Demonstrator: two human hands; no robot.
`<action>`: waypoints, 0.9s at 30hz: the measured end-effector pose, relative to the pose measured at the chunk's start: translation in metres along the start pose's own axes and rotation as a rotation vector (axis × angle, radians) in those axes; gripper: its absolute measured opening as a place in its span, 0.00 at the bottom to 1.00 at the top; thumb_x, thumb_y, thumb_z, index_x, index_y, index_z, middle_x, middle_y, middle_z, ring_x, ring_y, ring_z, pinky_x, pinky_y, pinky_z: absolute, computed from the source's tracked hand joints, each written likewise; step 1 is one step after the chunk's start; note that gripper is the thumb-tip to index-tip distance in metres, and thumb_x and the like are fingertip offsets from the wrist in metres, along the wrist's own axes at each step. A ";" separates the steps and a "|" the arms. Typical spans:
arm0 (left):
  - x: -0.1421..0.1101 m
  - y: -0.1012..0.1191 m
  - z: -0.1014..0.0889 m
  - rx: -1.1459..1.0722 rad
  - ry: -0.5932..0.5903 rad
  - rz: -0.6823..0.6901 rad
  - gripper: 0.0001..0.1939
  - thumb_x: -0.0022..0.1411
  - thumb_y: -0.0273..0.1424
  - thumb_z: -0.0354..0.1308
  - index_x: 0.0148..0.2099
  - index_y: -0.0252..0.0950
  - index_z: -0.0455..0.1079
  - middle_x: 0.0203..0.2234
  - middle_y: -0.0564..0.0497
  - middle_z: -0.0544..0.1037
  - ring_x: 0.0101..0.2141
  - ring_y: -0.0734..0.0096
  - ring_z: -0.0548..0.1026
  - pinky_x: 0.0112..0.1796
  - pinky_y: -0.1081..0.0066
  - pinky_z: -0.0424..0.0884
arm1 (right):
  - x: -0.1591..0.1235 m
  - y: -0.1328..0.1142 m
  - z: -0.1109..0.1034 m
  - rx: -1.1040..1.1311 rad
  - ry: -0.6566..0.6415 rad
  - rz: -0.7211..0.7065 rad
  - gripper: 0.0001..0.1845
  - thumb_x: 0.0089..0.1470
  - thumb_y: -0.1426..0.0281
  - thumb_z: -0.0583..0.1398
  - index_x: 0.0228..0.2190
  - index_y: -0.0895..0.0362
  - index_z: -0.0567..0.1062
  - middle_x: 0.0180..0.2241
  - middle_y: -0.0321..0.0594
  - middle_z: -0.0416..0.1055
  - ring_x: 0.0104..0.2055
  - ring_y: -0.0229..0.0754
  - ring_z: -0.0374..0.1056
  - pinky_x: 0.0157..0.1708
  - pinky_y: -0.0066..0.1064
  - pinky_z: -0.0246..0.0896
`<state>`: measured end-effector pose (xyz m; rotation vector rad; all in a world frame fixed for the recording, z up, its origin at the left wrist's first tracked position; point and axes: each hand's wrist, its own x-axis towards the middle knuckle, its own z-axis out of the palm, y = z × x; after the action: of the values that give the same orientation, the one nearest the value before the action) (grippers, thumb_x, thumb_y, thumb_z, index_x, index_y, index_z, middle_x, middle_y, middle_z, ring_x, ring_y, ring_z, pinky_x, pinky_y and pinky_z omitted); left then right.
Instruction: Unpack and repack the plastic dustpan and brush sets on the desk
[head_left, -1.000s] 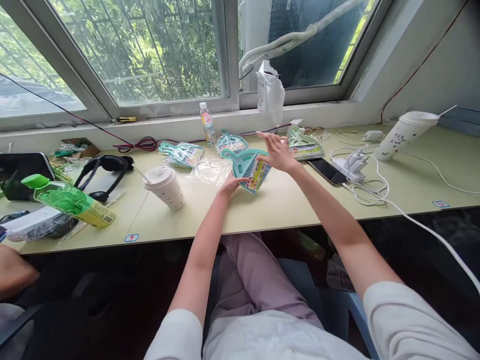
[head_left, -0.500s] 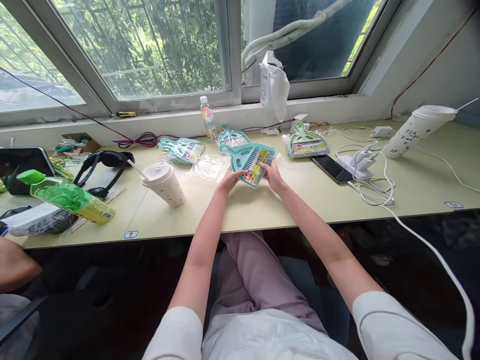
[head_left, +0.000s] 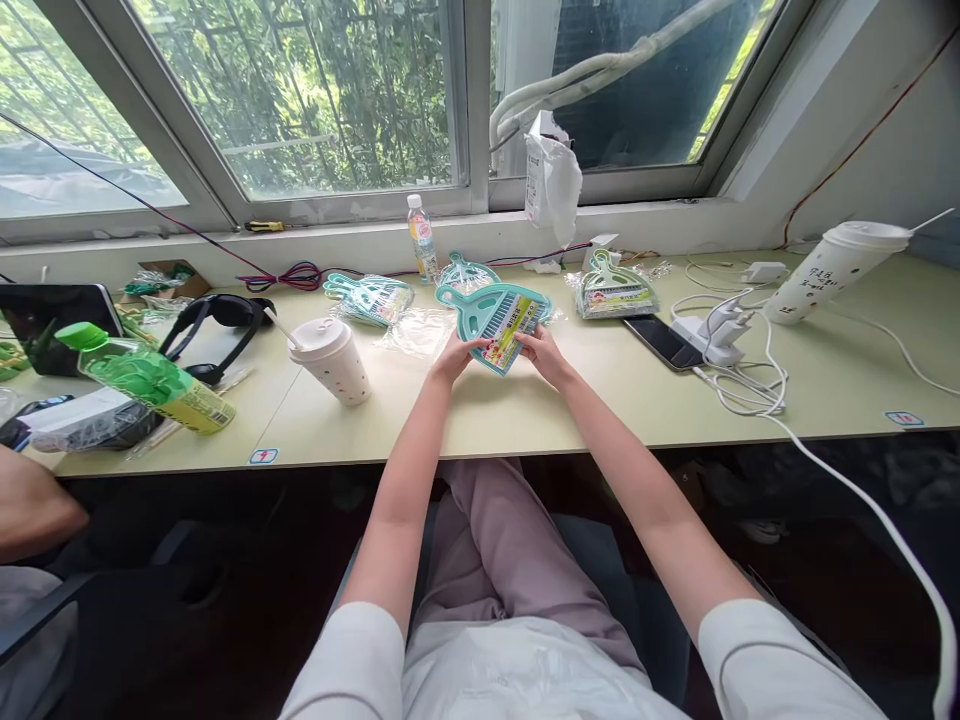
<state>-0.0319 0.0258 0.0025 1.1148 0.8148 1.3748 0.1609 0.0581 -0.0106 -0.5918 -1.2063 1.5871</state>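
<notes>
A teal mini dustpan-and-brush set (head_left: 491,312) with a yellow printed label is held up just above the table, its handle end pointing to the left. My left hand (head_left: 454,358) is closed on its lower left edge, thumb lying over the front. Gripping the lower right side is my right hand (head_left: 544,353), with its thumb and fingers near the label. Behind it lie similar wrapped teal sets (head_left: 371,298), another teal set (head_left: 466,272), and a greener stack of them (head_left: 616,290) to the right. Crumpled clear plastic bags (head_left: 416,333) rest beside my left hand.
On the left stand a white lidded cup (head_left: 331,362), a green drink bottle (head_left: 150,380) and a black headset (head_left: 217,335). To the right are a phone (head_left: 664,342), a power strip (head_left: 712,335) with white cables, and a tall cup (head_left: 836,272). Another person's arm (head_left: 37,505) shows at far left.
Both hands keep their hold on the dustpan-and-brush set, which is turned very slightly. The whole view has shifted a little; nothing else has clearly moved.
</notes>
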 end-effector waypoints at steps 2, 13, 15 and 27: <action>0.002 -0.002 -0.004 0.000 -0.003 -0.008 0.44 0.41 0.28 0.74 0.61 0.40 0.64 0.47 0.45 0.78 0.51 0.53 0.75 0.56 0.49 0.68 | 0.000 0.001 0.000 0.000 0.003 -0.027 0.22 0.44 0.65 0.71 0.42 0.52 0.74 0.45 0.38 0.79 0.49 0.48 0.75 0.52 0.43 0.73; 0.007 0.014 -0.025 0.521 0.390 0.048 0.22 0.72 0.42 0.42 0.52 0.35 0.71 0.45 0.41 0.79 0.49 0.57 0.75 0.52 0.57 0.69 | 0.002 -0.003 -0.006 -0.003 0.076 -0.043 0.21 0.39 0.65 0.72 0.37 0.54 0.76 0.42 0.40 0.80 0.49 0.50 0.75 0.48 0.43 0.75; 0.004 0.015 -0.031 0.929 0.586 0.078 0.17 0.71 0.36 0.46 0.51 0.36 0.72 0.51 0.40 0.76 0.55 0.54 0.70 0.57 0.55 0.63 | 0.003 -0.004 -0.009 -0.004 0.092 -0.047 0.21 0.39 0.66 0.72 0.37 0.54 0.75 0.41 0.40 0.80 0.48 0.50 0.75 0.48 0.42 0.75; 0.001 0.008 -0.044 1.451 0.545 -0.155 0.15 0.64 0.28 0.56 0.53 0.35 0.72 0.51 0.39 0.75 0.57 0.55 0.69 0.56 0.59 0.63 | 0.005 -0.003 -0.016 -0.026 0.096 0.016 0.18 0.42 0.73 0.69 0.38 0.54 0.75 0.41 0.40 0.80 0.45 0.47 0.77 0.49 0.41 0.75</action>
<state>-0.0763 0.0311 -0.0040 1.6392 2.4404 0.8115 0.1736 0.0692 -0.0134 -0.6876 -1.1543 1.5408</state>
